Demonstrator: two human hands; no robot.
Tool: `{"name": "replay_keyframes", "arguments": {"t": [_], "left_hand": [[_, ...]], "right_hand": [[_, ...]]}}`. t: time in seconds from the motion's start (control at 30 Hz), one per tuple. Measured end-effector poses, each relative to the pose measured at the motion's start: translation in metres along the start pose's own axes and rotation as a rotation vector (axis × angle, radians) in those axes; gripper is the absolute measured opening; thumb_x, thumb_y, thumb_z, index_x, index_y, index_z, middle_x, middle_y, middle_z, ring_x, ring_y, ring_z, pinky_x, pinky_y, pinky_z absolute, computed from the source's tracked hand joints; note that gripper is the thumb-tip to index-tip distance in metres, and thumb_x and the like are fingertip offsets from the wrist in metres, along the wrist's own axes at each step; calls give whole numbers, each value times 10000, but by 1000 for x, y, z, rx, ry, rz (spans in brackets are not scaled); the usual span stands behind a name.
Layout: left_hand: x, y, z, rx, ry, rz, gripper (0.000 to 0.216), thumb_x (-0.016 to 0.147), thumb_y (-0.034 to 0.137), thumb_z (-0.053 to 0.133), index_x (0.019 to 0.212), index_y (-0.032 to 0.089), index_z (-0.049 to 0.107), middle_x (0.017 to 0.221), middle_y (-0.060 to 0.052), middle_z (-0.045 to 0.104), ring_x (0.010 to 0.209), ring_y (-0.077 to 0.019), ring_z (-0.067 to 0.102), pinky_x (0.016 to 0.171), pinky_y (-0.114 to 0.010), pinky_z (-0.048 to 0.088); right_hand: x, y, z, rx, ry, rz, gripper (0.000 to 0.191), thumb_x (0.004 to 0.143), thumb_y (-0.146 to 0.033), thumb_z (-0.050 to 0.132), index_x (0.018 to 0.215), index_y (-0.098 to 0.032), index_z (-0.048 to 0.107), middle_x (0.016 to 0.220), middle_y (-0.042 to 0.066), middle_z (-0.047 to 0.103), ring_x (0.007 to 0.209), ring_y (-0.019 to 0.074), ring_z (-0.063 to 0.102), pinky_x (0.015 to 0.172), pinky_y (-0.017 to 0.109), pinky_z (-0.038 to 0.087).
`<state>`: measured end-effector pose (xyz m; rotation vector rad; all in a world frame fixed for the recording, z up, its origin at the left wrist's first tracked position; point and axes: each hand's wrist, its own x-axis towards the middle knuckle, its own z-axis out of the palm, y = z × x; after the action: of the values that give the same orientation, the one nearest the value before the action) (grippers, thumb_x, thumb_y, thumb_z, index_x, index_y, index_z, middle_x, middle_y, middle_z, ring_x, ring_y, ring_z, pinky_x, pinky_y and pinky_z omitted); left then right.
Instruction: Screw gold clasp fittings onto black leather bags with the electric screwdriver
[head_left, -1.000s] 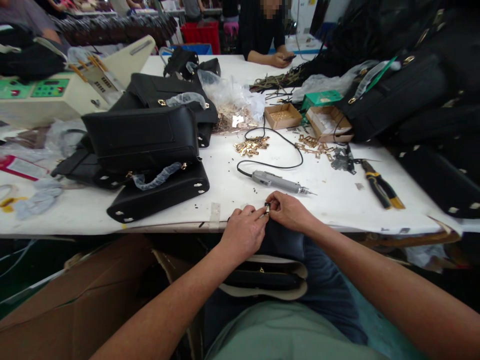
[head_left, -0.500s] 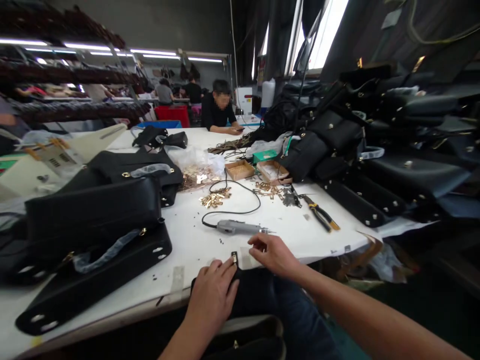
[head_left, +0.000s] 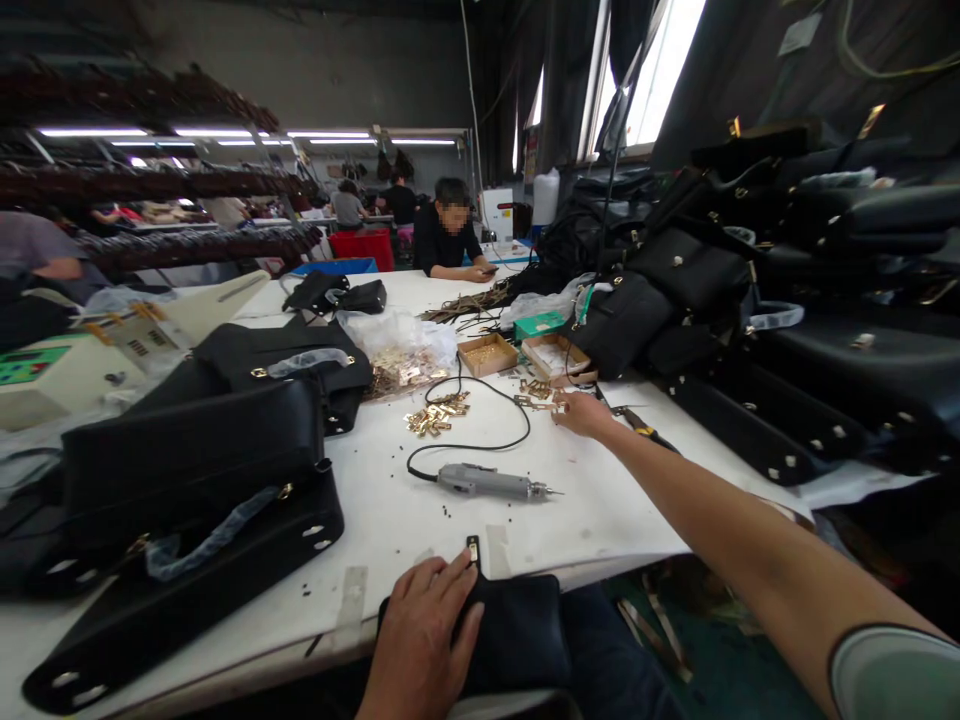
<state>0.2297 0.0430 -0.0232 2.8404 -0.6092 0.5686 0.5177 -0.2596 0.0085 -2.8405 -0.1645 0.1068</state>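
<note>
My left hand [head_left: 424, 640] lies flat, fingers spread, on a black leather piece [head_left: 517, 630] at the near table edge. A small metal buckle [head_left: 473, 548] sits at that piece's top, just beyond my fingertips. My right hand [head_left: 581, 412] is stretched far across the white table [head_left: 585, 500], fingers reaching onto scattered gold metal fittings [head_left: 537, 392] near two small cardboard boxes [head_left: 487, 354]. Whether it pinches one is unclear. A grey electric screwdriver [head_left: 491, 482] with a black cord lies between my hands.
Black handbags [head_left: 202, 450] are stacked at left, more black bags [head_left: 750, 300] piled at right. Another gold fittings pile [head_left: 437, 414], a plastic bag of hardware [head_left: 401, 350] and pliers [head_left: 637, 425] lie mid-table. A seated person [head_left: 450, 240] is at the far end.
The camera tilted up. My right hand left the buckle and reached far forward to the gold fittings. My left hand stayed on the black leather piece and flattened.
</note>
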Motion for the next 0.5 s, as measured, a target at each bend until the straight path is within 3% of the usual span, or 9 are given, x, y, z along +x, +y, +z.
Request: {"name": "replay_keyframes", "arguments": {"t": [0.3,0.5], "left_hand": [[3,0,-4,-65,-49,-37,355,900,221,602,1241,273,685,1329,-15,705,1101,-271,664,929,-472,594],[3,8,-7,-152,-40,-129,320,904,232,613,1211,274,696,1317,-11,711,1117,-283,646,958,-495,558]], "right_hand": [[25,5,0,-142,-108,-52,223,858,-359,693,1047,-271,774,1101,62,732,957,218,661,774,284,468],[23,-3,0,-255,-103,-186,258,979,-298,564,1066,-146,754,1204,188,689,1126,295,629,914,365,464]]}}
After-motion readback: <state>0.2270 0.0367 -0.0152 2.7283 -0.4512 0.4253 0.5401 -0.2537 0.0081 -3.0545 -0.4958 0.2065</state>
